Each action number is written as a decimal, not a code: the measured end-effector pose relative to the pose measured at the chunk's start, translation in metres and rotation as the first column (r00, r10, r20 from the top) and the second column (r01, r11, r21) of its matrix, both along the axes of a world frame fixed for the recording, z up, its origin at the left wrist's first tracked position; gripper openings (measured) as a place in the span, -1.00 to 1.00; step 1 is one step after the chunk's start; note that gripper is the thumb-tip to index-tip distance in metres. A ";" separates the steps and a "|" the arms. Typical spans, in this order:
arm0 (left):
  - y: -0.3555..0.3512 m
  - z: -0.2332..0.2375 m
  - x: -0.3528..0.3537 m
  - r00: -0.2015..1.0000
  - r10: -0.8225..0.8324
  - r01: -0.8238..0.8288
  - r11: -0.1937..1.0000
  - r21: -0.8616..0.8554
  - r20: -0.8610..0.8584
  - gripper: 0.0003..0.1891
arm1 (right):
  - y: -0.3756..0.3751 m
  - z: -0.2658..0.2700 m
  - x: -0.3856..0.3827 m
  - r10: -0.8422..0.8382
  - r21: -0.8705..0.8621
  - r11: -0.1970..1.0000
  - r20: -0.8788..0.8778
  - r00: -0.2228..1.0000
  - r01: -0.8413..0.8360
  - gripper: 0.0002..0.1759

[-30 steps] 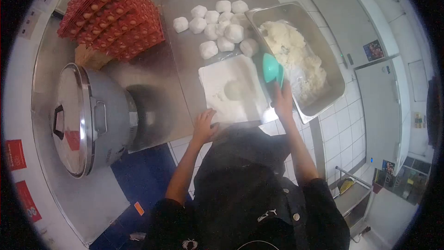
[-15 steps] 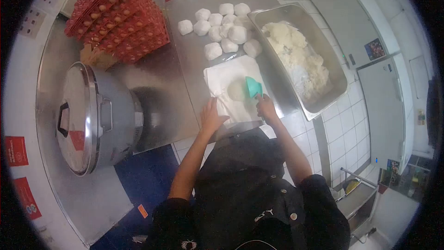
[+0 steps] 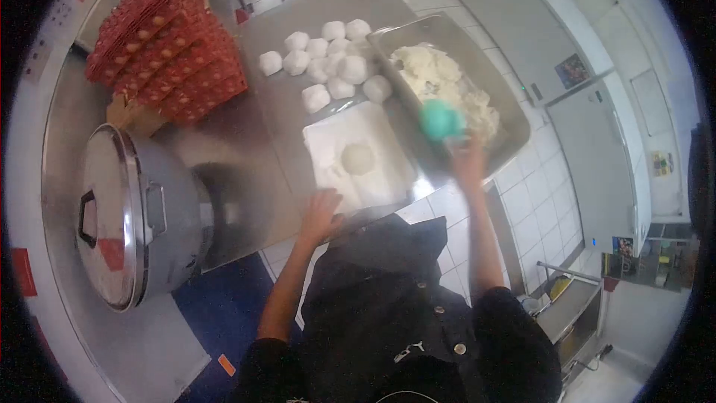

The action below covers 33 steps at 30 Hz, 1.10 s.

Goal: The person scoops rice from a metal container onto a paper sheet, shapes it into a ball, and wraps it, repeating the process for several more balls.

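Observation:
My right hand (image 3: 469, 160), smeared by motion, holds a teal scoop (image 3: 441, 119) over the near side of a steel pan (image 3: 514, 116). In the pan lies a clumpy white mass that looks like cooked rice (image 3: 429, 67). My left hand (image 3: 322, 216) rests with fingers spread at the near left corner of a stack of white paper sheets (image 3: 380, 134). A round, flattened mound of the rice (image 3: 357, 158) sits on the top sheet. Several white wrapped bundles (image 3: 352, 69) are grouped just beyond the paper.
On the left stands a large lidded steel pot (image 3: 168, 216). Behind it rise stacked red egg trays (image 3: 175, 52) with eggs showing. The steel table (image 3: 272, 149) carries the paper and bundles. White cabinets (image 3: 597, 149) stand on the right, beyond the tiled floor (image 3: 533, 201).
My right hand has carried the teal scoop rightward from beside the mound to above the pan. My left hand stays by the paper's near corner. The whole view has shifted slightly.

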State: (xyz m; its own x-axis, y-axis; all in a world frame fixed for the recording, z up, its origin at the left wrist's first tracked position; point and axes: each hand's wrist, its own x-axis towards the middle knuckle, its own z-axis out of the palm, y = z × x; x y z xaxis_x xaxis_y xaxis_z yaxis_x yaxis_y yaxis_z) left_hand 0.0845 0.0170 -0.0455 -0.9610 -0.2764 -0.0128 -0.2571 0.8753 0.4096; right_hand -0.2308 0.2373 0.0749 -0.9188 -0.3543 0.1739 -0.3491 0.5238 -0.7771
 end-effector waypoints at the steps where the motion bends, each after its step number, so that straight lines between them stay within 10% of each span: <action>1: -0.001 0.000 0.005 0.998 -0.039 0.041 0.999 0.027 -0.058 -0.52 | 0.022 -0.002 -0.021 -0.094 0.049 0.994 0.022 0.995 0.093 -0.59; 3: -0.009 -0.018 0.015 0.991 -0.087 0.085 0.996 -0.026 -0.101 -0.61 | 0.049 0.009 -0.041 -0.115 0.287 0.942 -0.211 0.971 0.173 -0.64; 6: -0.018 -0.026 0.020 0.980 -0.160 0.151 0.985 -0.079 -0.121 -0.72 | 0.072 0.003 -0.054 0.027 0.516 0.856 -0.076 0.997 0.016 -0.63; 9: -0.027 -0.023 0.013 0.976 -0.199 0.189 0.975 -0.116 -0.088 -0.82 | 0.051 0.010 -0.028 0.071 0.340 0.931 -0.521 0.851 0.131 -0.66; 11: -0.030 -0.017 0.011 0.980 -0.189 0.185 0.980 -0.072 -0.056 -0.86 | 0.023 0.016 0.007 0.128 0.161 0.984 -0.356 0.926 -0.074 -0.68; 12: -0.029 -0.011 0.005 0.984 -0.169 0.168 0.986 -0.017 -0.052 -0.87 | 0.010 0.012 0.031 0.205 -0.035 0.979 0.139 0.969 -0.202 -0.66; 15: -0.035 0.016 -0.008 0.992 -0.059 0.084 0.972 0.220 -0.114 -0.89 | -0.015 -0.036 0.083 0.676 0.138 0.723 0.062 0.735 -0.677 -0.54; 18: -0.039 0.041 -0.017 0.993 0.114 -0.090 0.896 0.435 -0.029 -0.86 | -0.024 -0.096 0.107 0.718 0.361 0.680 -0.151 0.679 -0.639 -0.63; 22: -0.047 0.040 -0.019 0.983 0.176 -0.180 0.871 0.457 0.053 -0.79 | -0.018 -0.115 0.094 0.725 0.378 0.630 0.028 0.688 -0.679 -0.69; 28: -0.031 0.040 -0.019 0.993 -0.063 0.087 0.959 0.269 -0.095 -0.69 | -0.021 -0.097 0.071 0.792 0.510 0.317 0.321 0.519 -0.799 -0.70; 33: -0.024 0.007 -0.008 0.995 -0.095 0.098 0.992 0.081 -0.031 -0.70 | -0.024 -0.087 0.092 0.806 0.380 0.483 0.159 0.570 -0.789 -0.68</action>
State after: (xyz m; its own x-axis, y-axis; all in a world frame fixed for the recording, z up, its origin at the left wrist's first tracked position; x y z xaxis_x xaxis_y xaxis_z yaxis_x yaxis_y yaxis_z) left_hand 0.0761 -0.0065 -0.0383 -0.9834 -0.1815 -0.0050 -0.1609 0.8587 0.4866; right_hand -0.1386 0.2134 -0.0118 -0.2048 -0.9711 -0.1225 -0.7900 0.2379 -0.5650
